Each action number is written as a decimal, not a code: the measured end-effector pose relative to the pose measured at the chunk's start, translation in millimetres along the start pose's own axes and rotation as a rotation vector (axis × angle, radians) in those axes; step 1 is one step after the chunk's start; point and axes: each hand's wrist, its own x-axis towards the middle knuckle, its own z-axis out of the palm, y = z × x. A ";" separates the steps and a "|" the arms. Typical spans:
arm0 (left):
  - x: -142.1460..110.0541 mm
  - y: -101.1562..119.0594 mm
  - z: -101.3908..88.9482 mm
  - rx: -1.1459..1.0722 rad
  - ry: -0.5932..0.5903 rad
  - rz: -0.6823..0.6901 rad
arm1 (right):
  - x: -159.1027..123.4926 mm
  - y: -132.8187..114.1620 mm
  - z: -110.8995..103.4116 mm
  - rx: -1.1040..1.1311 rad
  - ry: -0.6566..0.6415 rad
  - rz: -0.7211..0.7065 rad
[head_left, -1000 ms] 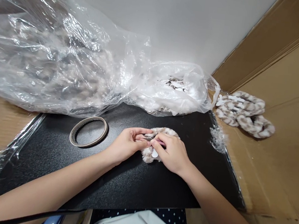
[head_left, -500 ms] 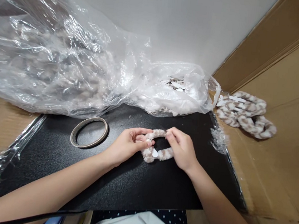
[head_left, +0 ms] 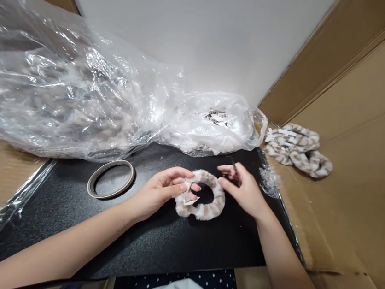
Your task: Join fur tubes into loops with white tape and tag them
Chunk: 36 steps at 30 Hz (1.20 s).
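A fluffy beige-and-white ring (head_left: 207, 202) lies on the black mat (head_left: 154, 233) between my hands. My left hand (head_left: 162, 192) pinches the ring's left side, beside a small white tag (head_left: 191, 202). Just right of the ring, my right hand (head_left: 243, 187) has its fingers pinched on a thin dark tool (head_left: 234, 164) that I cannot make out clearly. That hand is off the ring.
A flat band ring (head_left: 109, 185) lies on the mat to the left. A large clear plastic bag (head_left: 63, 88) of fluffy material and a smaller bag (head_left: 215, 124) sit behind. Several finished fluffy rings (head_left: 296, 149) rest on cardboard (head_left: 356, 172) at right.
My right hand has let go of the fluffy ring and drawn off to the right. The ring has opened out into a loop. The view has shifted slightly.
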 end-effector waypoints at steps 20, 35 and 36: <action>5.9 -10.5 -6.8 0.791 0.050 0.361 | 78.1 -27.9 -241.2 -1.053 0.483 0.003; 11.1 0.1 -21.8 2.168 0.516 0.065 | -76.9 140.2 -217.1 -1.102 0.421 0.467; 11.1 -3.7 -20.8 2.159 0.490 0.038 | -81.3 145.4 -217.5 -1.102 0.428 0.469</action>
